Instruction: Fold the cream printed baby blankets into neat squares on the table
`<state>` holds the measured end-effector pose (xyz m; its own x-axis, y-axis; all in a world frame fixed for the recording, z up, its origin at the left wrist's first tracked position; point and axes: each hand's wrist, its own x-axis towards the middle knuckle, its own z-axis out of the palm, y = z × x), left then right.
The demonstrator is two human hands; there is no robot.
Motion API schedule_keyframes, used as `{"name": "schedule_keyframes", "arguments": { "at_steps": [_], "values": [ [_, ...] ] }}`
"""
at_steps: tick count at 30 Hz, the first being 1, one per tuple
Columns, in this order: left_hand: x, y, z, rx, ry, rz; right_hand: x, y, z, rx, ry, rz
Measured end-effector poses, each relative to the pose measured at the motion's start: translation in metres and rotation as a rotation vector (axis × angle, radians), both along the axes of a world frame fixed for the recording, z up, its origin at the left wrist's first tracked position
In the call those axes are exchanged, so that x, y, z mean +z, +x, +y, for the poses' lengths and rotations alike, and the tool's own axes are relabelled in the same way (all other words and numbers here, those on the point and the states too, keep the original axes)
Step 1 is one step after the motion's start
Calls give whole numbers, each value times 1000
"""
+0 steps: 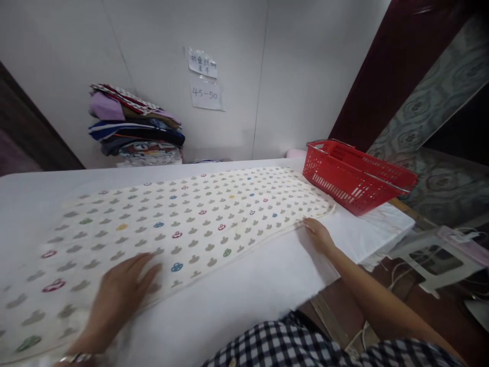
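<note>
A cream cloth [198, 214] printed with small grey and coloured shapes lies spread flat along the white table [237, 295]. My left hand [120, 293] rests palm down on the cloth's near edge, fingers stretched out flat. My right hand [319, 235] lies on the table at the cloth's near right edge, fingers touching the hem, holding nothing that I can see.
A red plastic basket [355, 176] stands on the table's right end, just past the cloth. A stack of folded fabrics [135, 127] sits against the white wall at the back left. Two paper notes [206, 81] hang on the wall. A white stool [435, 257] stands right of the table.
</note>
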<state>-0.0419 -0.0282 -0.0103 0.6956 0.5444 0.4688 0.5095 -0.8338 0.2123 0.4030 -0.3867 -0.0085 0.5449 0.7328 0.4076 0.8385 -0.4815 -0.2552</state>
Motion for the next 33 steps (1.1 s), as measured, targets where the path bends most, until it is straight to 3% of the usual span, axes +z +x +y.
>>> {"name": "schedule_keyframes", "arguments": {
  "at_steps": [4, 6, 9, 19, 24, 33],
  "values": [
    [24, 69, -64, -271, -84, 57, 3, -9, 33, 184, -20, -38],
    [26, 95, -88, -367, -151, 108, 4, -13, 47, 270, -70, -52],
    [22, 117, -107, -398, -207, 139, 5, -12, 54, 311, -144, -50],
    [19, 128, -113, -298, -232, 168, 17, 3, 57, 438, -306, -106],
    [19, 131, -118, -325, -193, 174, 13, 5, 59, 416, -304, -155],
    [19, 131, -121, -312, -150, 181, 13, -3, 38, 411, -272, -165]
  ]
}}
